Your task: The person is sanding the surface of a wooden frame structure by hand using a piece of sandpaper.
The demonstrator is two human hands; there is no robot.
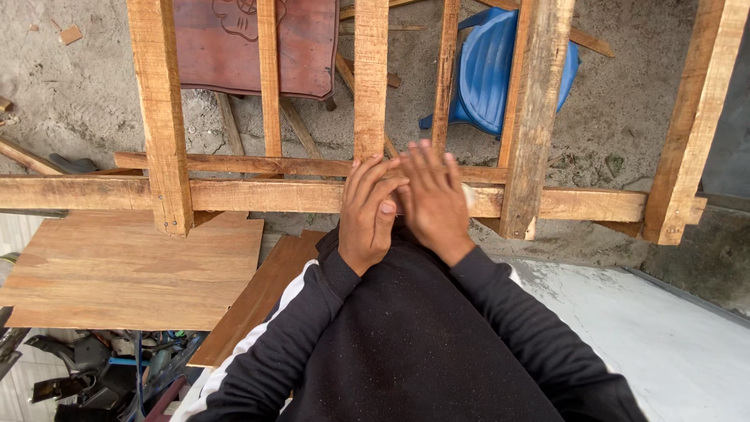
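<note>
My two hands are pressed side by side over the near horizontal beam (pixel 258 195) of a rough wooden frame. My left hand (pixel 369 212) lies with its fingers curled against the beam below an upright slat (pixel 370 78). My right hand (pixel 433 199) is flat, fingers spread upward, and a small pale thing (pixel 468 195) shows at its right edge; I cannot tell what it is. Both arms wear black sleeves, the left with a white stripe.
Several upright slats and thick posts (pixel 160 109) cross the frame. Beyond it on the sandy ground stand a blue plastic chair (pixel 484 70) and a dark red panel (pixel 226 47). Plywood sheets (pixel 133 270) lie at left, tools (pixel 86 371) below them, a pale concrete slab (pixel 664 336) at right.
</note>
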